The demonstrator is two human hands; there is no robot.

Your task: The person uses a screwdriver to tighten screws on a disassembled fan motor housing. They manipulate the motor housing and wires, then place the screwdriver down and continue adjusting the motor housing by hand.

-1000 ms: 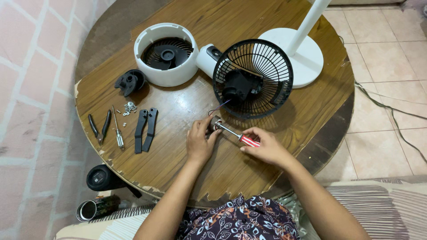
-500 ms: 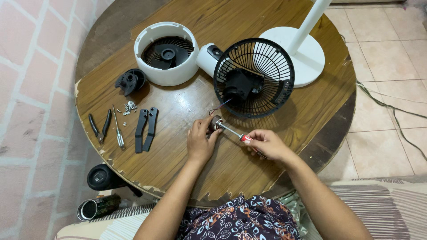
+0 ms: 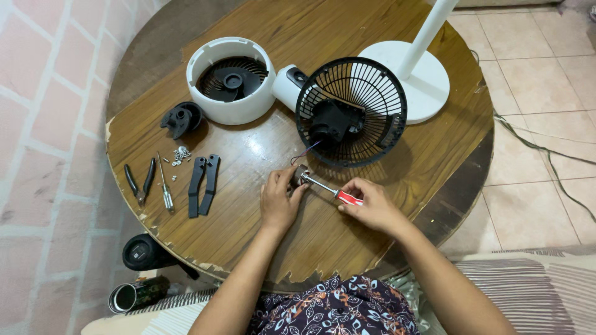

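Table (image 3: 385, 186), round and wooden, carries a black fan grille (image 3: 351, 111) at centre and a white housing (image 3: 231, 80) holding a black impeller (image 3: 231, 79) toward the far left edge. Left hand (image 3: 278, 201) pinches a small motor part (image 3: 299, 176) near the front edge; right hand (image 3: 371, 205) grips a red-handled screwdriver (image 3: 329, 190), tip on that part.
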